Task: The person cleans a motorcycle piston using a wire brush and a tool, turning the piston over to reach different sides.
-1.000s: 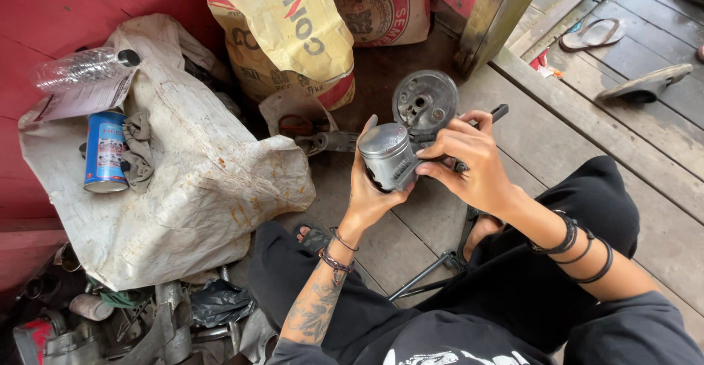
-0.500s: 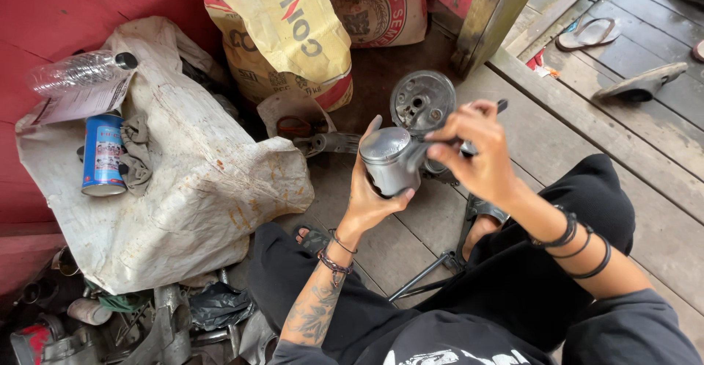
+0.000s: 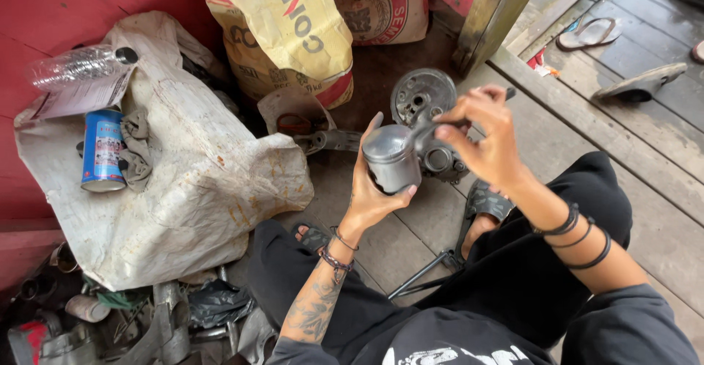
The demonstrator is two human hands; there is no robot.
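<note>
left hand (image 3: pixel 370 192) fingers wrapped around a grey metal piston (image 3: pixel 390 158) | right hand (image 3: pixel 480 141) pinching a thin dark tool (image 3: pixel 469 119) over its crown | engine casing (image 3: pixel 423 104) just beyond on the wooden floor (image 3: pixel 660 218)

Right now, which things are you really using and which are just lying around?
In use: piston in the left hand; thin tool in the right hand.

Lying about: engine part, blue can, plastic bottle, rag, white sack, yellow bag, sandals.
</note>
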